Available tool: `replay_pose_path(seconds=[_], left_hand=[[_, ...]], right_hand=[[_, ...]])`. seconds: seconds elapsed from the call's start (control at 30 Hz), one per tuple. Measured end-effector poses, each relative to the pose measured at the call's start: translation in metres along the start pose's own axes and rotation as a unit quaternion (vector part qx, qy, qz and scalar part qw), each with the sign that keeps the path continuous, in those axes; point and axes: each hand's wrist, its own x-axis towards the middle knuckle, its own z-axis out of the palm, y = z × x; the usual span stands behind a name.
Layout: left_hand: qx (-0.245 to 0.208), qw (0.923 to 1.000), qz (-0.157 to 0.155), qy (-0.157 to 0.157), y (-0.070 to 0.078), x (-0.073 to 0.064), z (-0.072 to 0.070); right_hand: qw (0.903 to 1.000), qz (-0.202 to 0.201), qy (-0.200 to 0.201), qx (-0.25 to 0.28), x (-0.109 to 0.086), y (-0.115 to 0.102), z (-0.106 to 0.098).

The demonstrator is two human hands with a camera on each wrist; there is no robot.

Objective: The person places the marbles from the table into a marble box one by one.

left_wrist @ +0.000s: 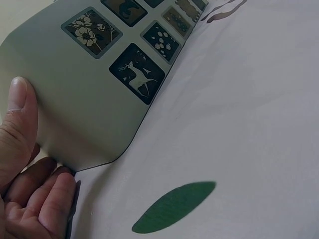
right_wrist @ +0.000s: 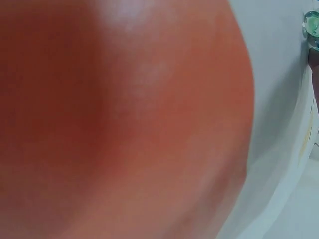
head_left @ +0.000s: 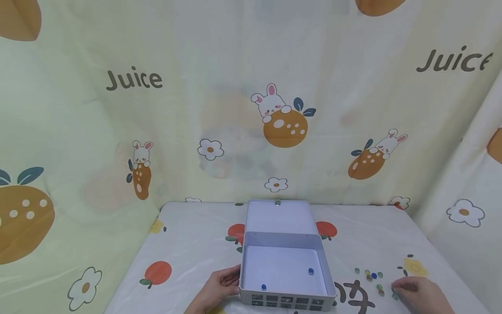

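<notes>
A white metal box [head_left: 288,298] with a hinged lid [head_left: 278,218] stands opened, small pictures along its front wall. Two blue glass marbles lie inside: one marble [head_left: 311,271] to the right, another marble [head_left: 264,287] near the front left. My left hand [head_left: 219,285] rests against the box's left side, thumb [left_wrist: 20,99] on the wall and fingers loosely bent low beside it. Over at the right, my right hand [head_left: 418,293] is down among loose marbles, fingertips bent together right by a greenish marble [right_wrist: 312,24]. I cannot tell whether the fingertips pinch one.
Several more marbles, green, amber and blue [head_left: 374,275], lie on the patterned tablecloth [head_left: 196,235] between the box and my right hand. A printed curtain [head_left: 235,174] hangs behind the table and along both sides.
</notes>
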Motion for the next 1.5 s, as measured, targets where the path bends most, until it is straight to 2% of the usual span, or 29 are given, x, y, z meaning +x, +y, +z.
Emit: replay_pose_path(seconds=[0.2, 0.33, 0.43, 0.57, 0.73, 0.87, 1.1, 1.27, 1.4, 1.5], left_hand=[[-0.002, 1.0000, 0.008, -0.004, -0.002, 0.000, 0.000], [-0.002, 0.9999, 0.010, -0.004, -0.004, 0.001, 0.001], [-0.001, 1.0000, 0.006, -0.001, -0.004, 0.002, 0.000], [-0.002, 1.0000, 0.006, 0.001, -0.003, 0.002, -0.002], [-0.002, 0.9999, 0.014, -0.001, -0.001, 0.001, -0.003], [-0.003, 0.9999, 0.013, -0.002, 0.000, 0.000, -0.003], [-0.005, 0.9999, 0.008, -0.002, -0.001, 0.001, 0.001], [-0.002, 1.0000, 0.009, 0.001, -0.002, 0.002, 0.003], [0.003, 0.9999, 0.012, 0.004, -0.003, 0.003, 0.001], [0.002, 0.9999, 0.014, 0.003, -0.002, 0.003, 0.000]], right_hand=[[0.9999, 0.004, -0.001, 0.014, 0.002, 0.008, 0.001], [0.9983, 0.014, 0.004, 0.056, 0.005, 0.016, -0.002], [0.9950, 0.006, 0.004, 0.099, 0.000, 0.008, -0.010], [0.9868, -0.042, 0.020, 0.155, -0.014, -0.018, -0.020], [0.9724, -0.108, 0.051, 0.200, -0.027, -0.068, -0.013], [0.9643, -0.128, 0.043, 0.228, -0.028, -0.118, -0.002], [0.9411, -0.183, 0.007, 0.284, -0.027, -0.188, 0.031], [0.9315, -0.214, -0.034, 0.292, -0.025, -0.219, 0.051], [0.9220, -0.241, -0.054, 0.298, -0.024, -0.231, 0.062], [0.9206, -0.246, -0.056, 0.298, -0.023, -0.236, 0.065]])
